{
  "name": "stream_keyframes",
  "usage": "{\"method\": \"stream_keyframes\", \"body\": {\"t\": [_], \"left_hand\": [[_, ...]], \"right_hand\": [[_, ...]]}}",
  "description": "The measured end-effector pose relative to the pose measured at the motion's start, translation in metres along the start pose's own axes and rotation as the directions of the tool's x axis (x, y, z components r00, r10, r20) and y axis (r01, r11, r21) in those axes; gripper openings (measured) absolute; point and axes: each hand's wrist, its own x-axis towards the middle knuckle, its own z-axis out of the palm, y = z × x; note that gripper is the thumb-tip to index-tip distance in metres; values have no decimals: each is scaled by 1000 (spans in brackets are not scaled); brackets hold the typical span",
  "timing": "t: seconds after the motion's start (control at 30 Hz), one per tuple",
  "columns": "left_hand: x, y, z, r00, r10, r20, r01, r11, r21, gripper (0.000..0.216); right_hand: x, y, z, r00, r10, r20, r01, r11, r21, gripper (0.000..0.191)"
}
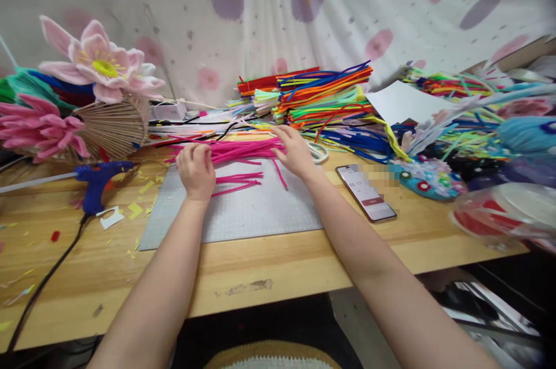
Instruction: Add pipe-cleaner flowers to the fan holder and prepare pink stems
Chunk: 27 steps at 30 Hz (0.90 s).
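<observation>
A bundle of bright pink pipe cleaners (243, 150) lies across the back of a grey cutting mat (260, 215). My left hand (195, 172) is at the bundle's left end, its fingers curled down. A few loose pink pipe cleaners (238, 176) stick out to the right from beneath that hand over the mat. At the other end, my right hand (293, 152) rests with fingers and thumb apart, touching or just over the stem tips. One pink stem bends down towards the front near the right thumb. The undersides of both hands are hidden.
A blue glue gun (98, 181) with its cord lies left among yellow scraps. Pink fuzzy flowers (102, 65) and a woven fan (115, 125) stand behind it. Stacked coloured pipe cleaners (321, 97) line the back. A phone (366, 192) and a flowered blue piece (430, 176) lie right.
</observation>
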Motion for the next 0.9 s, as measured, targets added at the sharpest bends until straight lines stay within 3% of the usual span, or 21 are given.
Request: {"method": "stream_keyframes", "body": {"t": [0.13, 0.27, 0.33, 0.4, 0.5, 0.6, 0.73, 0.9], "left_hand": [[-2, 5, 1, 998, 66, 25, -64, 995, -82, 23], [-1, 5, 4, 998, 36, 54, -27, 989, -147, 27], [0, 7, 7, 996, 17, 83, 2, 973, -229, 26], [-2, 11, 12, 986, -39, 160, 100, 915, -392, 26], [-7, 21, 20, 896, -143, 420, 403, 659, -635, 27], [-11, 30, 25, 792, -130, 597, 596, 379, -708, 25], [-13, 38, 24, 721, -124, 681, 692, 182, -699, 16], [-17, 43, 22, 610, -128, 782, 792, 87, -604, 13]], "right_hand": [[4, -14, 6, 997, 64, 33, -70, 978, 198, 16], [7, -17, -4, 974, 199, -110, -149, 925, 351, 10], [9, -20, -7, 958, 261, -123, -173, 860, 480, 10], [10, -26, -5, 956, 294, -4, -223, 735, 640, 12], [8, -35, 3, 938, 255, 235, -337, 511, 791, 16], [5, -44, 14, 919, 209, 334, -391, 389, 834, 18], [-1, -51, 29, 922, 189, 339, -387, 385, 838, 20], [-5, -50, 40, 927, 265, 267, -357, 398, 845, 26]]}}
